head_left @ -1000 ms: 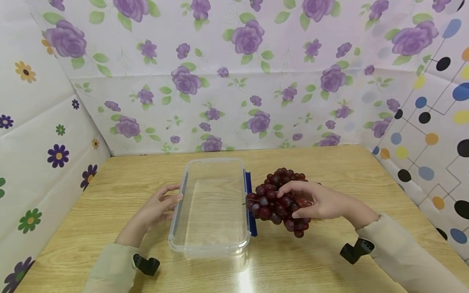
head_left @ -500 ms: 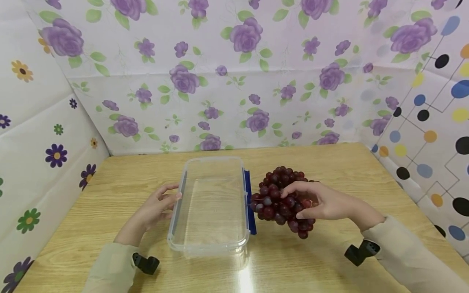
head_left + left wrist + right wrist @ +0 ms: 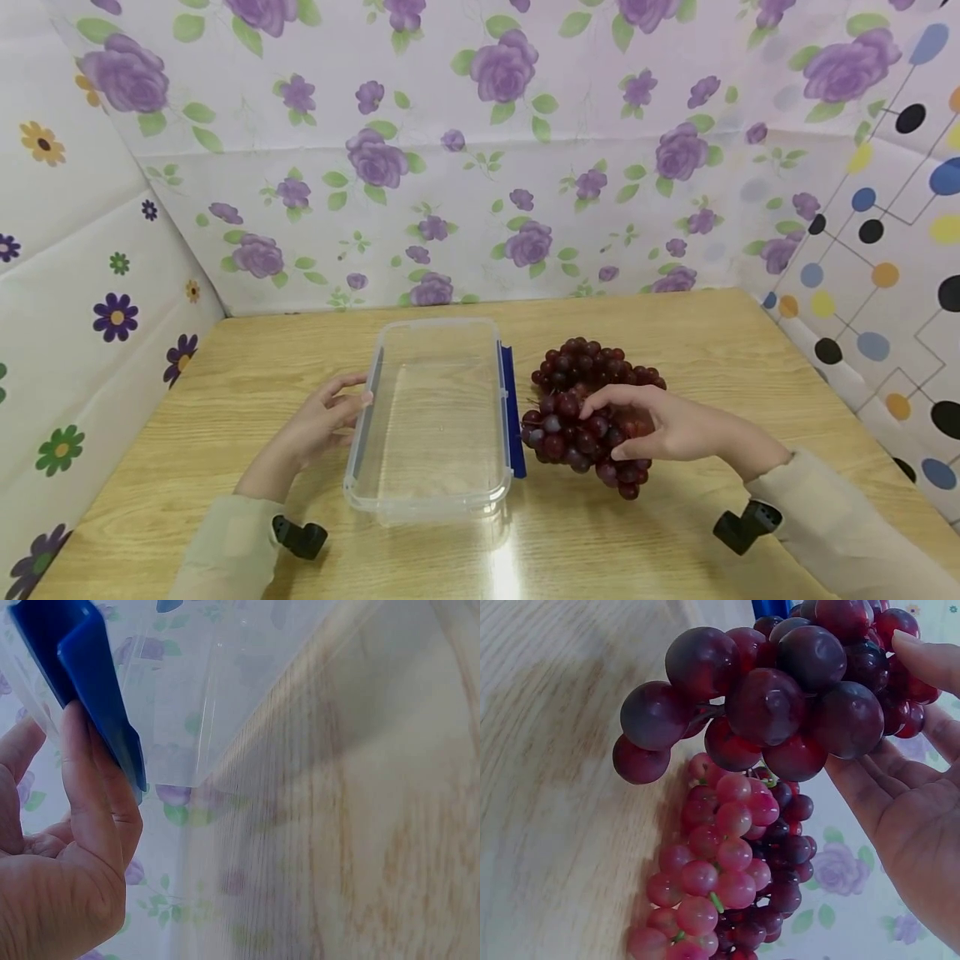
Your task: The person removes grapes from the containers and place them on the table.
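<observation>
A clear plastic container (image 3: 431,502) with no lid and nothing inside stands at the middle of the wooden table (image 3: 247,367). My left hand (image 3: 352,413) rests against its left side. In the left wrist view a finger (image 3: 88,796) lies along the blue clasp (image 3: 97,694) on the container wall (image 3: 199,701). To the right of the container, my right hand (image 3: 606,431) grips a bunch of dark red grapes (image 3: 564,433) from its right side, slightly off the table. The right wrist view shows this bunch (image 3: 780,690) held in my right hand (image 3: 907,757) above a second, lighter bunch (image 3: 727,885) lying on the table.
The second grape bunch (image 3: 592,364) lies just behind the held one. A blue clasp (image 3: 512,417) hangs on the container's right side. Flowered and dotted cloth walls (image 3: 480,167) close in the table at the back, left and right. Bare wood (image 3: 637,550) lies in front.
My right hand has carried the dark grapes a little to the right and nearer, away from the container's side. The left hand and the container have stayed still.
</observation>
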Tool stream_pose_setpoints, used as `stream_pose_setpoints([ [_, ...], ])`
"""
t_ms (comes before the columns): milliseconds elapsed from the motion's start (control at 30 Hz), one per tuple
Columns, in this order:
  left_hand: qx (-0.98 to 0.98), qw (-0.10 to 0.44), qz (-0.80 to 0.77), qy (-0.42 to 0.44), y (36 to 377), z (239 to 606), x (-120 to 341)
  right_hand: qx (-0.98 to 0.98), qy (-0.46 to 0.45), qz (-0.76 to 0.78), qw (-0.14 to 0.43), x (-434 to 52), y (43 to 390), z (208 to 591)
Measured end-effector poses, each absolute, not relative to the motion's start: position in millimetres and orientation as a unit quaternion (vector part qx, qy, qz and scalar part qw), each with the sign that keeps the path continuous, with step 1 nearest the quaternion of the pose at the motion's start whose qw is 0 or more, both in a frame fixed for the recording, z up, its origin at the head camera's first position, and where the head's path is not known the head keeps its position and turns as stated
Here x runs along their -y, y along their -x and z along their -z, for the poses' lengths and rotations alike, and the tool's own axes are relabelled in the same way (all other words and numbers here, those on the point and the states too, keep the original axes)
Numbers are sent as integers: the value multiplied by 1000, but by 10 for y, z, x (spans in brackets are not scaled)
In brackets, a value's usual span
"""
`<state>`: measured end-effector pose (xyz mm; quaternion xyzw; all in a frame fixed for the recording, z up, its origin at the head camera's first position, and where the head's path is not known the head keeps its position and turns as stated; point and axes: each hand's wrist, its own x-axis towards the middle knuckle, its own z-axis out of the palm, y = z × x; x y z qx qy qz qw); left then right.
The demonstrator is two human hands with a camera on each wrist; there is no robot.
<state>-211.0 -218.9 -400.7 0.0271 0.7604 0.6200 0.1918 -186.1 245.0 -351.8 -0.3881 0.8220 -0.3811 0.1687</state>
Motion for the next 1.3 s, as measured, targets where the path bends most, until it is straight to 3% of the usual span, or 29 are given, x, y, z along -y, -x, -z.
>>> stream_pose_setpoints([
  [1300, -761, 190, -620, -21, 2114, 4008, 2183, -797, 376, 414, 229, -2605, 1873, 3700],
])
